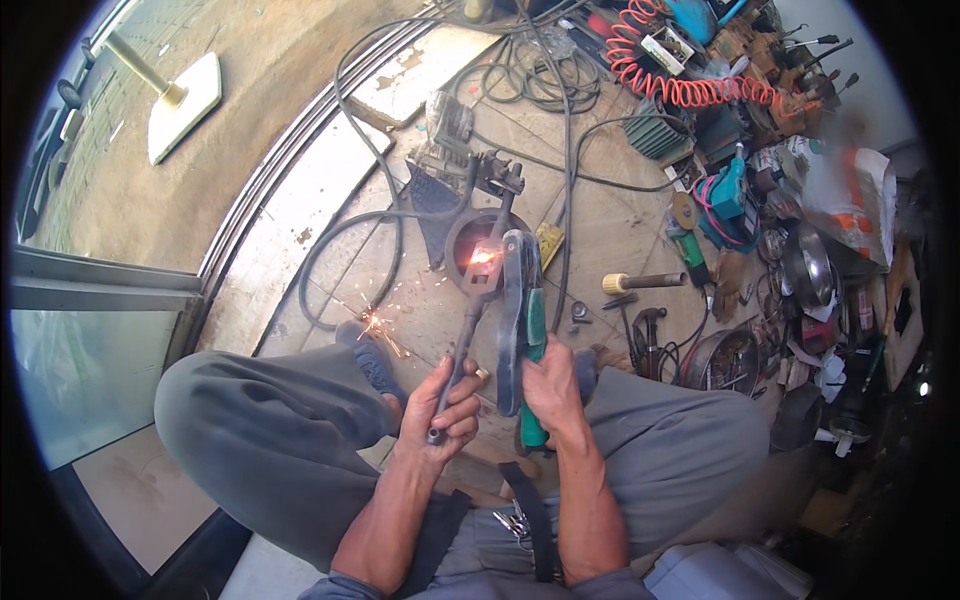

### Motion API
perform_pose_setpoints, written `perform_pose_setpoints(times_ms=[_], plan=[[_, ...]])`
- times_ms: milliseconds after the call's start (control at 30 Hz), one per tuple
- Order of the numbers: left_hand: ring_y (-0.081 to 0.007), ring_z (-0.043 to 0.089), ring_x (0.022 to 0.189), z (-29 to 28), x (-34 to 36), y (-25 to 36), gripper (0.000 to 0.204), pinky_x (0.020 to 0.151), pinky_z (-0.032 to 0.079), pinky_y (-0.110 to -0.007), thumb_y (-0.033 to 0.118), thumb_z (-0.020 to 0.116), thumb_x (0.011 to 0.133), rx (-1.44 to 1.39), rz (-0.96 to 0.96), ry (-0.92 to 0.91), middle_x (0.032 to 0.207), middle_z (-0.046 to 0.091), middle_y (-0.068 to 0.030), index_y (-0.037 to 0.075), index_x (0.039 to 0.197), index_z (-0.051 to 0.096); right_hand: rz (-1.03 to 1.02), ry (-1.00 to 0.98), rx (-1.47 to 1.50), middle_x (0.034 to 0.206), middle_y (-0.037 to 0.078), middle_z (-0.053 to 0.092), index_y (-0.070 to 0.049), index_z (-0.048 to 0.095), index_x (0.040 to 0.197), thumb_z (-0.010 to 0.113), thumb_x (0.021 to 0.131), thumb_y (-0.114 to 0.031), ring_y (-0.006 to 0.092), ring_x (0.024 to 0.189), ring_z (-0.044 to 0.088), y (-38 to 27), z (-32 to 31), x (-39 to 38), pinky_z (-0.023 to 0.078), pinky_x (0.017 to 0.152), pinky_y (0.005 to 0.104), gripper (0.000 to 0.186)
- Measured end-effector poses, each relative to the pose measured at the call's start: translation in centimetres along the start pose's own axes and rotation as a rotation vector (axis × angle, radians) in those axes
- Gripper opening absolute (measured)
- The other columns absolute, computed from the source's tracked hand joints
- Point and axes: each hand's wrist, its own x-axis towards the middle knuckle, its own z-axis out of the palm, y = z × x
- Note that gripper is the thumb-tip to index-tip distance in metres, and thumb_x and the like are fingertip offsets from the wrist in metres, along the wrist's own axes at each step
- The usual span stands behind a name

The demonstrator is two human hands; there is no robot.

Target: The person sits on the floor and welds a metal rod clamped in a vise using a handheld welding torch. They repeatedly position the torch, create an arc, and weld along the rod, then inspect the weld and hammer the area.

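We sit with the tiled floor point(615, 225) spread out in front of us, and the forked metal rod point(468, 330) slants across it between our knees, its far end at the round metal ring point(456, 258). Close on its right stands the green-handled tool point(533, 428), its long dark body nearly upright; its exact kind we cannot tell. Our right hand point(556, 386) is closed firmly around the green part, while our left hand point(432, 415) has its fingers curled around the rod's near end, well back from the heat. That looks a sound hold: we do best to let the left wrist brace the rod so the fork does not roll. The left shoe point(372, 365) would be safer drawn away. The orange glow point(484, 259) at the fork deserves our eyes, more than the small sparks point(375, 321) beside the toe.
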Motion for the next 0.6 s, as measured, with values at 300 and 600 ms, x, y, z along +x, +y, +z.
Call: perform_pose_setpoints(times_ms=[300,600], plan=[[-0.0085,0.032,0.039,0.0,-0.1,0.4,0.041,0.039,0.026,-0.024,0.046,0.041,0.105,0.911,0.12,0.328,0.059,0.039,0.0022,0.007,0.101,0.053,-0.025,0.008,-0.104,0.077,0.001,0.064,0.001,0.063,0.096,0.062,0.093,-0.007,0.0069,0.067,0.058,2.3,0.1,0.5,0.048,0.058,0.0257,0.009],[-0.0091,0.037,0.041,0.0,0.3,-0.3,0.047,0.038,0.03,-0.024,0.046,0.04,0.106,1.041,0.184,0.348,0.059,0.041,-0.0002,0.001,0.102,0.053,-0.041,0.107,-0.246,0.076,0.022,0.066,0.004,0.06,0.095,0.066,0.085,-0.01,0.0369,0.073,0.068,1.6,0.7,-0.2,0.051,0.069,0.0419,0.018]])
